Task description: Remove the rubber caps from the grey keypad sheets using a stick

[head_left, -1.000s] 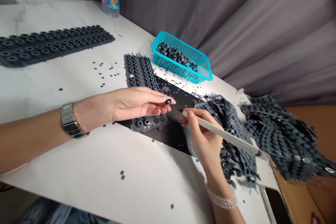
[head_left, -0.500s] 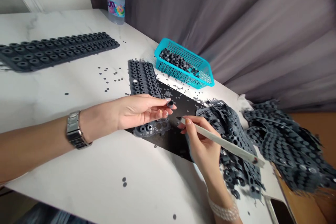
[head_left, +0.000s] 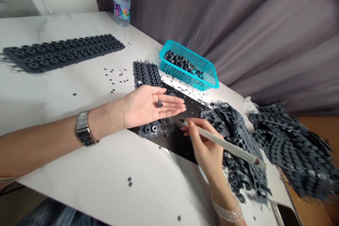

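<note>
My left hand is palm up with its fingers stretched out. A small dark grey rubber ring lies loose on its fingers. Below that hand is a short moulded rubber sheet with rows of rings, partly hidden by the palm. My right hand is closed around a long, white-handled tool with a dark pointed tip, held like a pen. The tip is just right of the left fingertips, above a black mat; the tool's exact kind is unclear.
A turquoise basket of rubber rings stands at the back. Rubber sheets with holes and loose rings lie right, more sheets beyond. A long ringed sheet, water bottle, phone and scattered small discs are also around.
My left hand has opened from a pinch on the ring into a flat palm, with the ring now resting on the fingers. My right hand keeps its grip on the tool.
</note>
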Available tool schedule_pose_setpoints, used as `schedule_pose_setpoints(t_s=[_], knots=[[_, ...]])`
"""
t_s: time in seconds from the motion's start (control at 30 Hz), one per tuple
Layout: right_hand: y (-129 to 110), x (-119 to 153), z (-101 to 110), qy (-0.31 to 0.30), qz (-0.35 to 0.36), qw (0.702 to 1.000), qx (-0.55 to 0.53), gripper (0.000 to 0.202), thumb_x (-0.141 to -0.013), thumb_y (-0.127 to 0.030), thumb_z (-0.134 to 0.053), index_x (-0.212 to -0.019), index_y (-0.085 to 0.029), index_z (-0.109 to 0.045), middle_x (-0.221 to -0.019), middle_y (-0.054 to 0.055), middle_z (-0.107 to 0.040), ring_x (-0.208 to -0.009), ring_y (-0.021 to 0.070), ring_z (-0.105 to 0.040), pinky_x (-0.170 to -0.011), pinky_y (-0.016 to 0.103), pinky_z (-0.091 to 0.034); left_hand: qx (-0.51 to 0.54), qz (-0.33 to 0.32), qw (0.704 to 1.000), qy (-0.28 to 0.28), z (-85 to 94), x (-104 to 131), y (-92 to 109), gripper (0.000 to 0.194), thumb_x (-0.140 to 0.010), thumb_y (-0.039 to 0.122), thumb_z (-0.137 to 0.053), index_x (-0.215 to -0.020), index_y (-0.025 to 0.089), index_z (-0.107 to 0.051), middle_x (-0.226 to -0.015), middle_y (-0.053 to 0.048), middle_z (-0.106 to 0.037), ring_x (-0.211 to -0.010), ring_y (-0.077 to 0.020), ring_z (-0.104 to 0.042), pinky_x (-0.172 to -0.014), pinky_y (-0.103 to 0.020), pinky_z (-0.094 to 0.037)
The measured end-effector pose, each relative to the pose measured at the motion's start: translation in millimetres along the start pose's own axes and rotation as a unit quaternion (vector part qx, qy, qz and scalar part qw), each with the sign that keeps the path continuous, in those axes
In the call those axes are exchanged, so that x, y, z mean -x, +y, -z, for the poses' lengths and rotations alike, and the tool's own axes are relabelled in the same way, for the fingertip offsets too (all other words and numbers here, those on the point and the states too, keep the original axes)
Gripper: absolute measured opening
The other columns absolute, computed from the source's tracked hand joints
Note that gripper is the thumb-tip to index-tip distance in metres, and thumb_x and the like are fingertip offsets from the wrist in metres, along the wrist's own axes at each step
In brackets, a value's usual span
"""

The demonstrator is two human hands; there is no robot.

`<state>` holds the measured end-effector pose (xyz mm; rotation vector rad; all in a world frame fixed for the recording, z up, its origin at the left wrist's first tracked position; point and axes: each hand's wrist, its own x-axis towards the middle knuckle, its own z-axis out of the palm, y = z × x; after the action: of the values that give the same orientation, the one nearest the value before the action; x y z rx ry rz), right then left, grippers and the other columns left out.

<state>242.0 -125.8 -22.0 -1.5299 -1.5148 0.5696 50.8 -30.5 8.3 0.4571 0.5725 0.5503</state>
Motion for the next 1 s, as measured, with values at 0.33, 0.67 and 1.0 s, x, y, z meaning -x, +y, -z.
schedule_pose_setpoints(t_s=[0.33,0.67,1.0], knots=[[2.1,-1.1,0.4,0.003,0.005,1.0,0.005,0.018,-0.09,-0.036,-0.058,-0.09,-0.021,-0.067,-0.075,0.003,-0.07,-0.064,0.0154,-0.064,-0.061,0.028,-0.051,-0.038,-0.02,0.998,-0.039,-0.4,0.9,1.8,0.048,-0.093,0.029,-0.029,-0.125,0.005,-0.055,-0.13,-0.019,-0.061,-0.123,-0.0233,-0.056,-0.099,-0.034,-0.05],[1.3,-8.7,-12.9,0.031,-0.079,0.985,-0.151,0.021,-0.086,-0.04,-0.062,-0.082,-0.019,-0.064,-0.072,0.002,-0.066,-0.064,0.0144,-0.063,-0.055,0.026,-0.053,-0.42,-0.135,0.893,0.088,12.3,0.8,9.4,0.039,-0.078,0.016,-0.054,-0.114,0.016,-0.067,-0.098,-0.011,-0.07,-0.066,-0.0123,-0.059,-0.059,-0.029,-0.046],[-3.4,-16.3,-30.5,-0.069,-0.099,0.986,-0.114,0.023,-0.087,-0.038,-0.056,-0.073,-0.02,-0.059,-0.062,-0.001,-0.061,-0.056,0.0126,-0.057,-0.055,0.026,-0.049,-0.827,-0.242,0.507,0.019,28.3,-0.6,-6.1,0.023,-0.076,0.026,-0.056,-0.092,0.028,-0.072,-0.074,0.001,-0.062,-0.064,-0.0148,-0.053,-0.062,-0.03,-0.036]])
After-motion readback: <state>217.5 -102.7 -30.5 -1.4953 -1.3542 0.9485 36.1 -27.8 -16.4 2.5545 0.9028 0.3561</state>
